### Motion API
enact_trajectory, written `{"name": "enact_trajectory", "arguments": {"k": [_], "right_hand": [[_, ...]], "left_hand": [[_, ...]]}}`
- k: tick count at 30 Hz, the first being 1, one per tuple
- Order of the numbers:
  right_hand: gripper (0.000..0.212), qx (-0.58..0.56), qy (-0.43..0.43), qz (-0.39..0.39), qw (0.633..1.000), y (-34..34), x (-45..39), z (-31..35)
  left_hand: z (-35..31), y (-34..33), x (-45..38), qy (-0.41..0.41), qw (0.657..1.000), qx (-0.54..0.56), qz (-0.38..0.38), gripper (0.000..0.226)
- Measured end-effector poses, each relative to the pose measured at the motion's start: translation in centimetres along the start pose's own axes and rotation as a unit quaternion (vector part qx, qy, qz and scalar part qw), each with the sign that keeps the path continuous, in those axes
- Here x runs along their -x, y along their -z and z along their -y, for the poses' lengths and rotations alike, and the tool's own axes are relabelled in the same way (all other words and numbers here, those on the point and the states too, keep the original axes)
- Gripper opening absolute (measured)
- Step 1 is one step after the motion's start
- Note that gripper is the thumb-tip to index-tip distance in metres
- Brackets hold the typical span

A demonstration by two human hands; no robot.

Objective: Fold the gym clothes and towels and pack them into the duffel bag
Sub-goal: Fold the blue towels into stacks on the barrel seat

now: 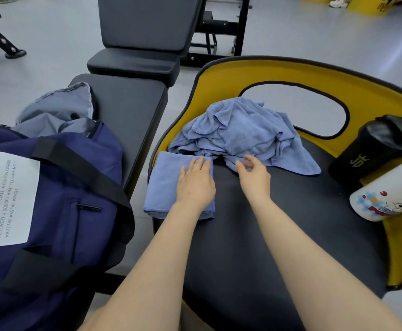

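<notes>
Left hand lay flat, fingers straight, on the folded towel at the table edge, likely pinning it near the bag. Right hand, fingers loosely curled, touched the crumpled towel; grip unclear. Grey cloth showed behind the bag, whose inside was hidden.
</notes>
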State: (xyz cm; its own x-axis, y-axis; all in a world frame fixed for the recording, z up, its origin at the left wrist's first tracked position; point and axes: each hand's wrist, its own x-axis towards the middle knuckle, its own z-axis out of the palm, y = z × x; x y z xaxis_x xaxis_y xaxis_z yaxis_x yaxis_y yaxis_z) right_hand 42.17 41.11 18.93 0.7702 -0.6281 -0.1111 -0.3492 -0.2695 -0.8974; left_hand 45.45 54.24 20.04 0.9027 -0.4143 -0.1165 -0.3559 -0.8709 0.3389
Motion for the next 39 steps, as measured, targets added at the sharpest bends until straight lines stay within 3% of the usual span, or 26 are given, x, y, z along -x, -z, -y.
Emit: {"name": "enact_trajectory", "arguments": {"k": [7, 14, 21, 25, 30, 35, 39], "right_hand": [[0.051, -0.237, -0.137, 0.069, 0.959, -0.3, -3.2, 1.9], [0.026, -0.240, -0.129, 0.011, 0.962, -0.3, -2.8, 0.4], [0.056, -0.322, -0.164, 0.120, 0.925, -0.8, -2.2, 1.6], [0.053, -0.395, -0.142, 0.087, 0.903, -1.4, -2.3, 1.7], [0.029, -0.189, -0.047, -0.012, 0.981, -0.3, -2.3, 1.5], [0.026, -0.140, 0.006, -0.005, 0.990, 0.9, -1.1, 1.9], [0.013, -0.073, 0.056, -0.064, 0.994, 2.4, -0.1, 3.2]], "left_hand": [[-0.8, 0.0, -0.1, -0.006, 1.000, -0.005, 0.027, 0.053], [-2.1, 0.6, 0.3, -0.015, 0.999, 0.024, 0.032, 0.052], [-2.4, 0.8, 0.8, -0.030, 0.998, 0.016, 0.044, 0.050], [-1.9, 1.1, 0.8, -0.025, 0.998, 0.031, 0.044, 0.051], [-2.0, 1.9, 0.7, -0.007, 0.996, 0.067, 0.051, 0.052], [-2.7, 2.4, 1.0, -0.008, 0.987, 0.152, 0.049, 0.052], [-2.7, 3.0, 1.0, 0.005, 0.969, 0.246, 0.016, 0.050]]}}
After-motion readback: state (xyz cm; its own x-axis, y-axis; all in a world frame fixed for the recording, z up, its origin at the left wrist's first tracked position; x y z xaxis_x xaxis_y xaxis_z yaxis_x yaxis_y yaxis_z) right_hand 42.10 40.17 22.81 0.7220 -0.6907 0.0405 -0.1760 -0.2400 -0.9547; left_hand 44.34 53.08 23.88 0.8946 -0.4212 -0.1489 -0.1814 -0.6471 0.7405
